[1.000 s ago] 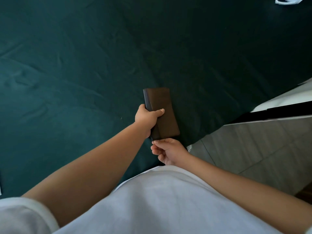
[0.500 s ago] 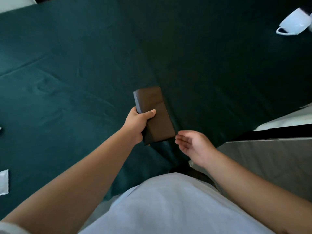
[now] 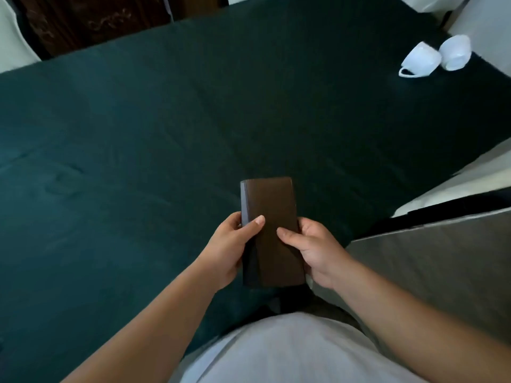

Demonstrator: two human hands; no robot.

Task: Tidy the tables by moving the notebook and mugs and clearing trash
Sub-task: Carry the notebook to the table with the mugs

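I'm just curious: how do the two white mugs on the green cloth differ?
The left mug shows its handle, curling toward the camera; the right mug shows none. The left mug sits nearer the person, the right mug nearer the table's far edge. Both are white, apparently tipped or upturned, and close together.

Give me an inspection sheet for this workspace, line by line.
Surface: table under a dark green cloth, wrinkled, mostly bare.
Job's things: brown notebook, closed, held over the table's near edge; two white mugs, lying on their sides, touching, at the far right corner.
Clutter: nothing seen.
Grippers: left hand grips the notebook's left edge, thumb on the cover; right hand grips its right edge, thumb on the cover.
Cables: nothing seen.
Surroundings: grey tiled floor at right; dark wooden furniture beyond the far edge; white-covered shapes at the corners, unclear.
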